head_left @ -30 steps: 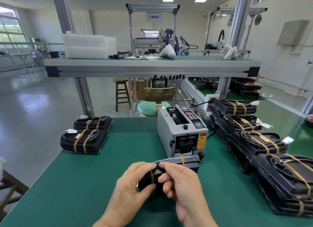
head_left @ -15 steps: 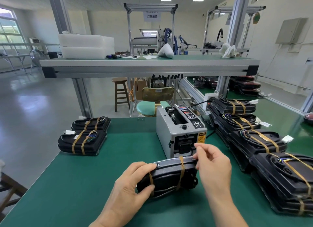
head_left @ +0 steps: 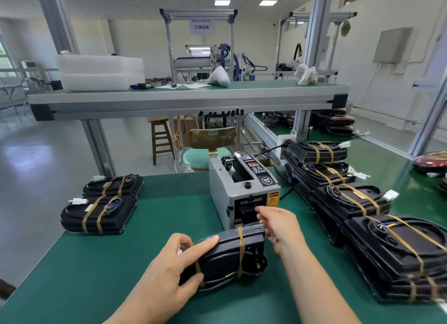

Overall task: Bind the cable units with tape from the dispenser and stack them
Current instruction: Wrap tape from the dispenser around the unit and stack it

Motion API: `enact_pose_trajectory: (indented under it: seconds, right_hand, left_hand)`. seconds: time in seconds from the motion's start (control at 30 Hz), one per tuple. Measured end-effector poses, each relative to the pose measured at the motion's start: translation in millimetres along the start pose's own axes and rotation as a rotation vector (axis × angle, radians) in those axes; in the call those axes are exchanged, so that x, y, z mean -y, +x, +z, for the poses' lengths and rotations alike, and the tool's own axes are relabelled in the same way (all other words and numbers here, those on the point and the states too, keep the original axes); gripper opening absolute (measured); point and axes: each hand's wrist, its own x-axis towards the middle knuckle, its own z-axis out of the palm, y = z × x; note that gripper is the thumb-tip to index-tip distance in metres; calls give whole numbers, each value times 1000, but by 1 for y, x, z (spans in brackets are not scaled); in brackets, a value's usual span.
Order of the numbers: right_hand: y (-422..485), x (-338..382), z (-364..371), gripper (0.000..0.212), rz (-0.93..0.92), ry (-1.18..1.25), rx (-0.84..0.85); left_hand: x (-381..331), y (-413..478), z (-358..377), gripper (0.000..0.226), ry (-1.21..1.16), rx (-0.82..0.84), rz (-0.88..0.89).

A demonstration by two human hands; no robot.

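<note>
Not much body is caught by the head cam tbh, just two bare hands and the forearms behind them. The left hand (head_left: 167, 273) is shown mostly from the back, with knuckles and tendons faintly picked out. The right hand (head_left: 278, 223) is also seen from the back. Nails look to be kept short where they can be made out. The left forearm (head_left: 121, 317) and right forearm (head_left: 324, 287) are left uncovered down to the frame's bottom edge, and whatever is worn higher up is cut off
</note>
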Motion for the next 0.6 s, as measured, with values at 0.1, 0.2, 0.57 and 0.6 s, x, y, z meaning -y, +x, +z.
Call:
enact_pose_trajectory:
  seconds: [0.1, 0.2, 0.57, 0.6]
  right_hand:
    - [4, 0, 5, 7, 36, 10, -23]
    - [5, 1, 9, 8, 47, 8, -67]
    - [4, 10, 25, 23, 32, -136, -224]
    - [4, 10, 26, 23, 25, -142, -222]
  left_hand:
    - [-1, 3, -3, 83, 17, 55, 0]
    - [-1, 2, -6, 85, 8, 75, 1]
    - [-11, 18, -9, 52, 135, 24, -25]
    - [-16, 23, -8, 48, 171, 9, -8]
